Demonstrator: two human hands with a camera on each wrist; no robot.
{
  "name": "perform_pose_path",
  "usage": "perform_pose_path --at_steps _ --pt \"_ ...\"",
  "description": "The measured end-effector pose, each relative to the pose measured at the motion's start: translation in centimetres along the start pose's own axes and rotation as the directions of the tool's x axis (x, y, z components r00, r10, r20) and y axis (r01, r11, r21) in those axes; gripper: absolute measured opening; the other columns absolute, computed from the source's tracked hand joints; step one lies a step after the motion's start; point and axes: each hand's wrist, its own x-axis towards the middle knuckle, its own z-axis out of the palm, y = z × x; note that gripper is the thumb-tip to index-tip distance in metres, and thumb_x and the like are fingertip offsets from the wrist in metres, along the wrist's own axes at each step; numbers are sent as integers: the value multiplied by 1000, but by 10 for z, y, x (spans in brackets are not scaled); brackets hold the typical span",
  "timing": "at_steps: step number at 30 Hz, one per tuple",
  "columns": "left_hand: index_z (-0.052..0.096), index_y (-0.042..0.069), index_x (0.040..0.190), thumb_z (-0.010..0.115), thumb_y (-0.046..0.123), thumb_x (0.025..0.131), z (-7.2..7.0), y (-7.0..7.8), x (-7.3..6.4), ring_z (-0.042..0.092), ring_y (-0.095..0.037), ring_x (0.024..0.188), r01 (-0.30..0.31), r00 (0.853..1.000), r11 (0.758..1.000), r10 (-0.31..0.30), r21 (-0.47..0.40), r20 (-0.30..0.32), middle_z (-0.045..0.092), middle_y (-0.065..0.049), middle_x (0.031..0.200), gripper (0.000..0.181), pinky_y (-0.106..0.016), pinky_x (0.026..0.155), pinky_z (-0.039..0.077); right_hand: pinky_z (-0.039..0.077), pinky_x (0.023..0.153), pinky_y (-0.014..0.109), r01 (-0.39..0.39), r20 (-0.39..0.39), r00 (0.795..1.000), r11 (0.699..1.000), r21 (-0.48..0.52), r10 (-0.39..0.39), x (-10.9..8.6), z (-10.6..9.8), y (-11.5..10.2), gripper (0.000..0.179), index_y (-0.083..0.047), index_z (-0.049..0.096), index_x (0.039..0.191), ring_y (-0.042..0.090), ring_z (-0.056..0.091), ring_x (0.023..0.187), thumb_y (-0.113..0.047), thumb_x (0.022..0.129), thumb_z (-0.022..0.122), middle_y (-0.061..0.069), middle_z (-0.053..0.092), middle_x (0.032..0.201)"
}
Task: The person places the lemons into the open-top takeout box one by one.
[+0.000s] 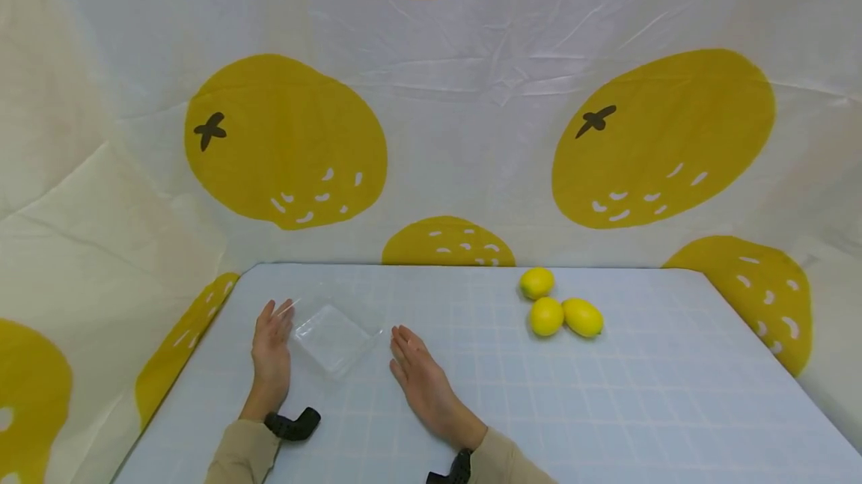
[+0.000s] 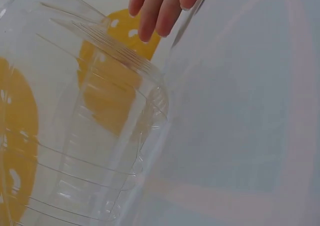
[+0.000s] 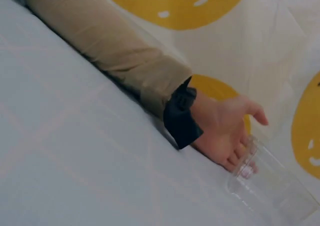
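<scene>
A clear plastic container (image 1: pixel 334 339) stands on the table between my two hands. My left hand (image 1: pixel 271 349) is at its left side with fingers extended; they overlap its edge, and I cannot tell if they touch. On the other side my right hand (image 1: pixel 426 388) has its fingers straight, pointing at the container's right corner with a small gap. The right wrist view shows the left hand (image 3: pixel 225 128), its palm turned in and the fingertips behind the clear container (image 3: pixel 275 186). In the left wrist view, fingers (image 2: pixel 150 16) show past the see-through container wall (image 2: pixel 95 131).
Three yellow lemons (image 1: pixel 546 316) sit close together on the right back part of the table. A pale blue checked cloth (image 1: pixel 640 394) covers the tabletop. Behind it hangs a white curtain (image 1: pixel 471 117) printed with big yellow fruit. Black bands (image 1: pixel 294 424) are on both wrists.
</scene>
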Motion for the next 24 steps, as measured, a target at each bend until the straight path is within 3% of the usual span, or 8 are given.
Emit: perform_pose_path --at_steps 11,15,19,24 --pt "5 3 151 30 17 106 0 -2 0 42 -18 134 -15 1000 999 15 -32 -21 57 5 127 53 -39 123 7 2 122 44 -3 64 998 995 -102 9 -1 3 1 66 2 -2 156 31 -9 151 -27 107 31 18 -6 165" --pt "15 4 144 32 14 107 -2 -5 4 54 -14 124 -32 999 992 26 -123 -46 63 3 120 41 -37 122 13 3 123 44 -21 111 993 991 -135 36 3 4 4 67 0 -4 157 30 -10 151 -29 106 30 17 -8 165" --pt "24 7 136 32 11 107 -5 -5 6 58 -13 118 -31 997 983 19 -180 -70 66 1 117 31 -35 121 16 3 122 43 -23 151 988 991 -135 44 9 6 6 69 0 -8 156 29 -10 151 -29 106 29 17 -10 165" --pt "28 7 135 31 12 107 -3 -6 5 56 -12 121 -30 999 989 26 -147 -28 65 1 121 29 -36 121 15 2 122 43 -17 173 984 990 -137 41 10 7 3 68 1 -12 155 30 -12 150 -27 107 28 17 -14 164"
